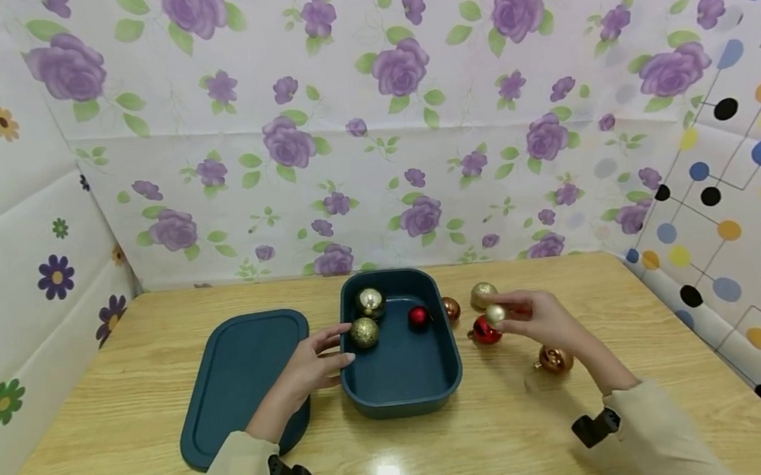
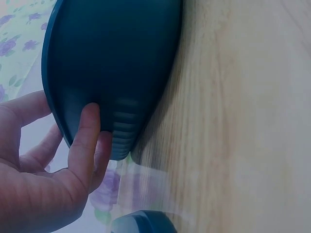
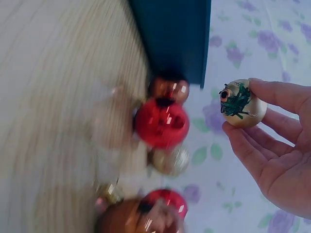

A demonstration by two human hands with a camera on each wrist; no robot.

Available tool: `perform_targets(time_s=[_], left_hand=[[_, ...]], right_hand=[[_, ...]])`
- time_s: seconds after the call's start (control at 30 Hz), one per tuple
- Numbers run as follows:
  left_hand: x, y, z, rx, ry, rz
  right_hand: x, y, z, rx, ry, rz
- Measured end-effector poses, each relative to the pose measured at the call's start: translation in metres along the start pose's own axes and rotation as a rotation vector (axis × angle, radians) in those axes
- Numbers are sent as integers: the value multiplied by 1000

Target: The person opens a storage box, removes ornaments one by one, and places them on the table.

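A wooden table (image 1: 493, 439) holds a blue box (image 1: 405, 409) with three baubles (image 1: 364, 332) inside, left hand (image 1: 308, 364) touching it, fingers relaxed, right hand (image 1: 539, 319) pinching a gold bauble (image 1: 495, 313), loose baubles (image 1: 486, 331) remaining outside.

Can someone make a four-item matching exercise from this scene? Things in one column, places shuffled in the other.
Things
1. Pale gold ball
2. Teal lid
3. Small red ball
4. Left hand

Places
A. Inside the box
B. At the box's outer left wall
C. Held by the right hand
D. On the table, left of the box

Right pairs: 1-C, 2-D, 3-A, 4-B
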State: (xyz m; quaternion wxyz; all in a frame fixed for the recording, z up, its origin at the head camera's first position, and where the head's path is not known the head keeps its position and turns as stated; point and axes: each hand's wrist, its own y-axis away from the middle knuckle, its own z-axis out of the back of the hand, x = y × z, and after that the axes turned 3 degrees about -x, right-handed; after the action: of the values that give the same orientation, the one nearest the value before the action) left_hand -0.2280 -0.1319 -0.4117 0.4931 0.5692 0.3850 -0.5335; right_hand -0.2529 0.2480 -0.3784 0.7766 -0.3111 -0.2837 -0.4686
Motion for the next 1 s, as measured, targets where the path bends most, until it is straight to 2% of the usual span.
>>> perform_targets(time_s=[0.17,0.4,0.63,0.8,1.0], left_hand=[[-2,1,0,-2,1,-1],[-1,-1,0,2,1,-6],[-2,1,1,-3,-1,-7],[-2,1,2,-4,-4,-7],[0,0,-1,-10,-7,-4]], right_hand=[[-19,7,14,-38,48,-74],[-41,18,38,-65,28,-171],[-69,26,56,-97,81,-230],[-89,27,60,-99,95,-274],[-101,27,60,-93,112,-304]])
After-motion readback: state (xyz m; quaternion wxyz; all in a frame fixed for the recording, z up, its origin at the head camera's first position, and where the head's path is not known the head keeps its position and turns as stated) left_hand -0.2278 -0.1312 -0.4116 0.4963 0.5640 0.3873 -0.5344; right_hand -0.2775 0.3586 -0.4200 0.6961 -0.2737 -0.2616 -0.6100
